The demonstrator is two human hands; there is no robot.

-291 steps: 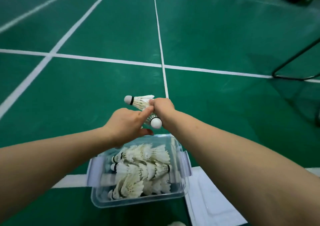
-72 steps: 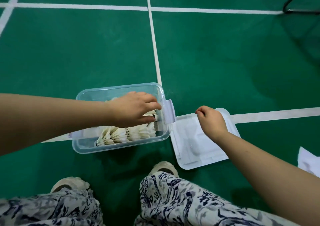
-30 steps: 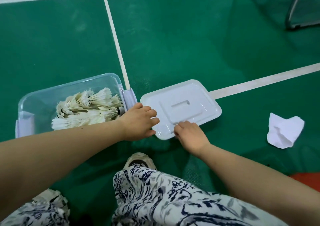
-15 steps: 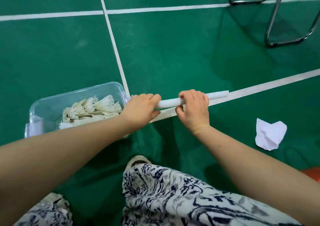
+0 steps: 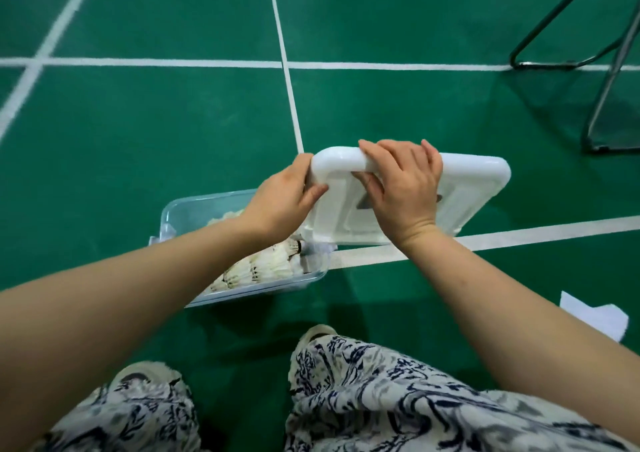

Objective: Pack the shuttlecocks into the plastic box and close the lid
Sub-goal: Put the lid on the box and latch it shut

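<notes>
Left grip: my left hand (image 5: pixel 282 199) is clamped on the lid's (image 5: pixel 464 188) left corner, thumb on the side facing me, fingers wrapped out of sight behind the rim.
Right grip: my right hand (image 5: pixel 403 188) is hooked over the lid's top edge, fingers curled across it, palm flat on the face towards me.
Lid: white, up off the floor, tilted with its underside towards me, its low edge just above the box's right end.
Box: the clear plastic box (image 5: pixel 194 209) sits on the floor at 7 o'clock from the lid, open, my left forearm crossing over it.
Shuttlecocks: white shuttlecocks (image 5: pixel 266 266) lie packed inside, feathers bunched, showing past my forearm.
Floor: green court floor (image 5: pixel 173 133) with white lines; one line runs under the box's right end.
Further out: crumpled white paper (image 5: pixel 588 313) at 4 o'clock, metal frame legs (image 5: pixel 609 74) at 2 o'clock, my patterned trousers (image 5: pixel 381 399) and shoes (image 5: pixel 317 334) at 6 o'clock.
</notes>
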